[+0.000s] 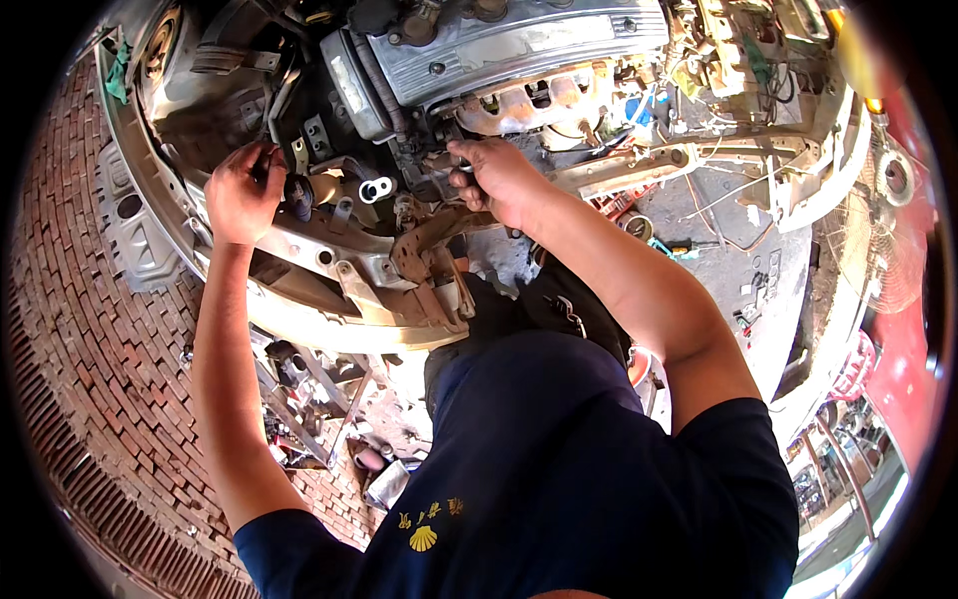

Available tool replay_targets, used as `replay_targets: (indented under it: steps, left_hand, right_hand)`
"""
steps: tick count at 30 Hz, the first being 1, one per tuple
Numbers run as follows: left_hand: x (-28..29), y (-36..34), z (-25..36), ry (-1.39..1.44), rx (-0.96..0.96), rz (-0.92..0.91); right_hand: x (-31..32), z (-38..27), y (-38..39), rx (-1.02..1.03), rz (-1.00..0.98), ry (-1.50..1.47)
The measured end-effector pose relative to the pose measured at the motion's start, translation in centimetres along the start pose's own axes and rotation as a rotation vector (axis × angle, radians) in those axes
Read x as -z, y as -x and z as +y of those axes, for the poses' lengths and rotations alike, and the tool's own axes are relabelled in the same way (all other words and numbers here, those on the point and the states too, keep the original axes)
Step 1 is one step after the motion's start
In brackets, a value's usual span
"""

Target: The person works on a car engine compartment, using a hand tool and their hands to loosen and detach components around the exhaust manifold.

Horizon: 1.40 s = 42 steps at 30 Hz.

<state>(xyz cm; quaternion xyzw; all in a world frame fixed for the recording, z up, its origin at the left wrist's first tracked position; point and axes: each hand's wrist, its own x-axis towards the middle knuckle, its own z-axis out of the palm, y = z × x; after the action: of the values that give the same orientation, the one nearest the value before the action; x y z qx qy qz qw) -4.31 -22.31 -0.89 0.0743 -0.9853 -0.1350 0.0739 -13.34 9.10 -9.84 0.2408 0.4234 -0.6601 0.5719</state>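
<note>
1. Navy shirt (539, 449) with yellow print on its front lies nearest the camera, below both hands, its short sleeves leaving the forearms bare.
2. Left hand (242, 192): fingers bent inward, mostly closed, at the front corner of an open engine bay; something dark shows by the fingertips, but I cannot tell whether it is gripped.
3. Right hand (496, 183): fingers curled, thumb side toward the engine (519, 55), just below the engine's near edge; what it has hold of, if anything, is hidden.
4. Between the hands sit a shiny metal ring (376, 190) and, closer to the left hand, a tan round part (324, 188).
5. Just below the hands runs a curved cream bar (344, 321), with a rusty brown beam (424, 248) above its right end.
6. Beyond the right hand, the engine fills the top middle, with a ribbed silver cover and a dark hose (374, 85) along its left side.
7. Left of the left hand are a grey metal panel (150, 235) and brickwork (90, 329); far right of the right hand, a red surface (913, 369).
</note>
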Motion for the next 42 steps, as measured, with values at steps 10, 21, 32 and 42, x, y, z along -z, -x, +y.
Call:
replay_targets:
  steps: [10, 21, 32, 42]
  left_hand:
    - [-0.1, 0.1, -0.6, 0.003, -0.053, 0.024]
    - [0.3, 0.3, 0.0, 0.059, -0.096, 0.054]
    - [-0.7, 0.5, -1.2, -0.027, -0.068, -0.051]
    - [-1.0, 0.8, -2.2, -0.026, -0.048, -0.098]
  right_hand:
    - [-3.7, -3.7, 0.8, 0.020, 0.126, -0.300]
    - [14.6, 12.9, 7.0, 0.339, 0.420, 0.653]
    - [20.7, 14.9, -11.3, 0.802, 0.595, 0.864]
    - [21.8, 10.8, -19.3, 0.901, 0.562, 0.946]
